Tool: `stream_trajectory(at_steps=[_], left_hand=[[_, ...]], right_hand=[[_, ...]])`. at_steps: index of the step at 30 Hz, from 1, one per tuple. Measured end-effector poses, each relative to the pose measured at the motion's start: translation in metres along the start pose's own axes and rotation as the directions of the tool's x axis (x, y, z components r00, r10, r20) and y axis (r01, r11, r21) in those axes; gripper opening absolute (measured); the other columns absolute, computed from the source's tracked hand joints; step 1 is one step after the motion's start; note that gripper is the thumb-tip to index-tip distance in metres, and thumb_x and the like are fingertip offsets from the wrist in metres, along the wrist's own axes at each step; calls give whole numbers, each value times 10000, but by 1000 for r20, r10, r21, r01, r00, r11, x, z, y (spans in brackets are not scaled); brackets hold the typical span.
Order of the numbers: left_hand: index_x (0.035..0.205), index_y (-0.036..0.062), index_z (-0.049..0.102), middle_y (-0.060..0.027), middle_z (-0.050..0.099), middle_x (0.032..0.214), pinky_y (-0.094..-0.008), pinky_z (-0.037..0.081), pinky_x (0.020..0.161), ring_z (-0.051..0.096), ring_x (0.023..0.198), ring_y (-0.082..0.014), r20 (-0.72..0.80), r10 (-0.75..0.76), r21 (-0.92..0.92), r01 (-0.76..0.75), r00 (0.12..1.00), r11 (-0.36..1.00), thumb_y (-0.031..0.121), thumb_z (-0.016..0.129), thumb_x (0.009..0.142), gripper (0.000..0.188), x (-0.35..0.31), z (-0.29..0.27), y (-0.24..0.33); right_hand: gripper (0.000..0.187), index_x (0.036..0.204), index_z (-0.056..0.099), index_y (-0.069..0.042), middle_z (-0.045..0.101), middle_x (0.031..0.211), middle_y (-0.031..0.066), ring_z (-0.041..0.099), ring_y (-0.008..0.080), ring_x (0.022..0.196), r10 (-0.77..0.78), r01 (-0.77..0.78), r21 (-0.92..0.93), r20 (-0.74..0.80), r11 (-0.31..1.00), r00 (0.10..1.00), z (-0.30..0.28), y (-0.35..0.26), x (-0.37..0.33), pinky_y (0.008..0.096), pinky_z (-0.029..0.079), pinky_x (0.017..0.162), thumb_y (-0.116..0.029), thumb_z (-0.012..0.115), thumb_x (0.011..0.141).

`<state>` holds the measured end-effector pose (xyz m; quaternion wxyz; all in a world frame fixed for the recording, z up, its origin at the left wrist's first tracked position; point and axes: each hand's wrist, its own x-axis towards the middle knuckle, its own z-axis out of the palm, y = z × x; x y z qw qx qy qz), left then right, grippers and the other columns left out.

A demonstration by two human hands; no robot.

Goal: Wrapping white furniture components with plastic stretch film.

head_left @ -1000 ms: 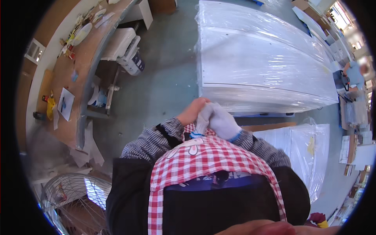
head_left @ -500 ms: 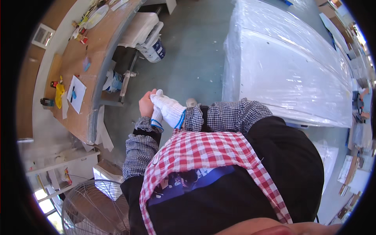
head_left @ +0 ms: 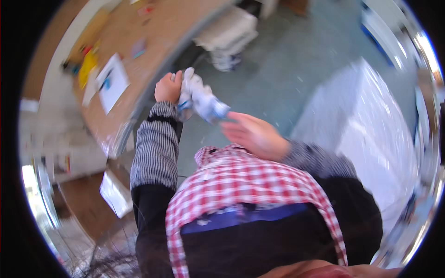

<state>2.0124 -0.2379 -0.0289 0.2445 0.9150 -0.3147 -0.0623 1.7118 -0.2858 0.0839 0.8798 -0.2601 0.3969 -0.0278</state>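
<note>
My left hand [head_left: 168, 88] is bare and closed around a pair of white knitted work gloves [head_left: 198, 95]. They hang beside it, their blue-edged cuffs pointing down and to the right. Just beyond one cuff is my right hand [head_left: 257, 136], bare as well, its fingers stretched out and smeared by motion. Whether its fingertips touch that cuff cannot be made out. Checked sleeve covers are on both forearms, and a red-and-white checked apron [head_left: 250, 178] is on my chest.
A brown worktable [head_left: 139, 76] curves along the left, bearing a white sheet [head_left: 113, 83] and a yellow item [head_left: 88, 67]. Under it sits a pale, covered stack [head_left: 227, 32]. At right is a large plastic-wrapped block [head_left: 371, 134]. A wire fan guard [head_left: 109, 250] shows at lower left.
My right hand has come out of its white glove and moved right, now bare. The glove stays with my left hand. The view has swung toward the worktable.
</note>
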Motion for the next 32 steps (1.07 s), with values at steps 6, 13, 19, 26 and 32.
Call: stream_trajectory(at_steps=[6, 13, 19, 26, 32], left_hand=[[1005, 70, 720, -275, 680, 1054, -504, 488, 920, 635, 1044, -437, -10, -94, 73, 94, 996, 993, 563, 416, 964, 580, 112, -81, -165], [1363, 160, 520, -271, 615, 1255, -501, 468, 973, 600, 1090, -483, -339, -140, -139, 97, 930, 985, 597, 482, 929, 617, 197, -172, -238], [1460, -16, 397, -328, 505, 1380, -454, 363, 1109, 464, 1312, -450, -442, -601, -668, 203, 666, 716, 689, 574, 849, 950, 142, -76, -163], [1403, 15, 517, -106, 583, 1374, -311, 366, 1081, 511, 1275, -193, 47, -594, -944, 230, 803, 238, 315, 534, 1021, 486, -70, -25, -111], [1326, 33, 600, -153, 609, 1344, -317, 369, 1096, 533, 1274, -207, 166, -862, -803, 573, 480, 165, 344, 628, 969, 474, -224, 60, -106]], right_hand=[[461, 1460, 421, -63, 628, 1275, 152, 638, 229, 1061, 71, -124, -353, -161, 927, 984, -22, -45, 50, 345, 516, 915, -126, 498, 1010], [444, 1443, 435, -16, 635, 1256, 145, 623, 219, 1072, -185, 202, -471, 84, 859, 979, 41, -86, 157, 346, 470, 949, -193, 465, 1036], [430, 1429, 466, -18, 629, 1282, 149, 623, 204, 1078, -124, 284, -560, 306, 778, 944, -3, -105, 156, 337, 467, 955, -227, 458, 1053], [394, 1386, 516, 0, 632, 1279, 130, 607, 176, 1125, 230, 508, -757, 625, 410, 746, 77, -123, 223, 317, 466, 982, -177, 515, 1034], [395, 1394, 522, -25, 632, 1280, 118, 583, 199, 1188, 695, 607, -755, 576, 250, 431, 140, -101, 290, 334, 439, 1044, -157, 539, 1022]])
